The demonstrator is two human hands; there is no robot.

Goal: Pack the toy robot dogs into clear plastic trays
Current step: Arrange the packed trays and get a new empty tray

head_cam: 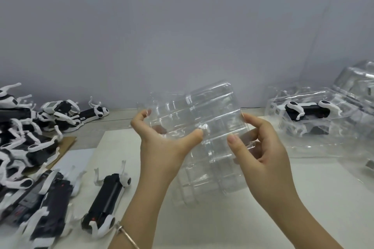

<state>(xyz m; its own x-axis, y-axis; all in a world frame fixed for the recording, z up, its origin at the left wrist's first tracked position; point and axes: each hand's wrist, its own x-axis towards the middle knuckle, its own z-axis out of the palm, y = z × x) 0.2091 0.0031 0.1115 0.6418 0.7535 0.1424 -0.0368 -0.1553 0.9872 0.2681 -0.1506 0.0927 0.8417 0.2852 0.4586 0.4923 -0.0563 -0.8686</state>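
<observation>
White counter [263, 218] spreads under everything. Along its left side lies a pile of dogs [24, 147], black bodies and white legs in a tangle. Over the middle is an empty tray [212, 111], clear and ribbed, its long axis running near to far and tipped up toward the wall. I cannot tell whether it is one tray or two nested. On the far right a packed tray [311, 115] holds one dog, with a stack of trays [356, 79] behind it.

The left grip [162, 143] holds the tray's left edge, thumb on the front and fingers behind. The right grip [263, 147] pinches the right edge with curled fingers. Both are full, so one would have to let go before a dog can be taken.

A lone dog [109, 202] lies on the counter, near and left of the left grip. Its long axis runs near to far, roughly in line with the tray. The left grip is plainly the closer one. No writing can be read.
</observation>
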